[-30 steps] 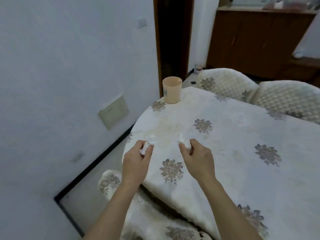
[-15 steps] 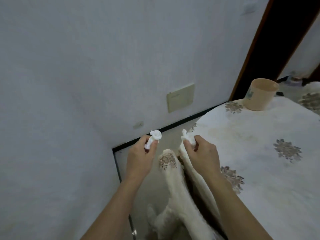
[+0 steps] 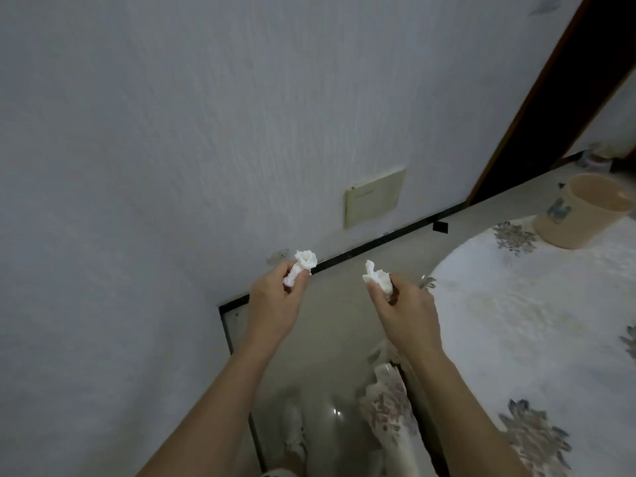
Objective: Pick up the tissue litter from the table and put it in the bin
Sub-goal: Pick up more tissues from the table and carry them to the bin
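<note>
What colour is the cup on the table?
Pale peach-beige cup, with a small bluish mark on its side; head view.

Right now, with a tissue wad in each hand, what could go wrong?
The left hand pinches the left wad and the right hand the right wad by fingertips only, over the floor beside the table; either could slip and fall. No obvious bin shows in view, so the carry may run long.

Left hand (image 3: 275, 304) pinches left tissue wad (image 3: 303, 266); right hand (image 3: 406, 315) pinches right tissue wad (image 3: 377, 278). The 2 grips are apart, over floor (image 3: 330, 339). Floral table (image 3: 516, 321) right of right grip, beige bin (image 3: 581, 208) on it, up-right. Wall plate (image 3: 373, 197) above both grips.
</note>
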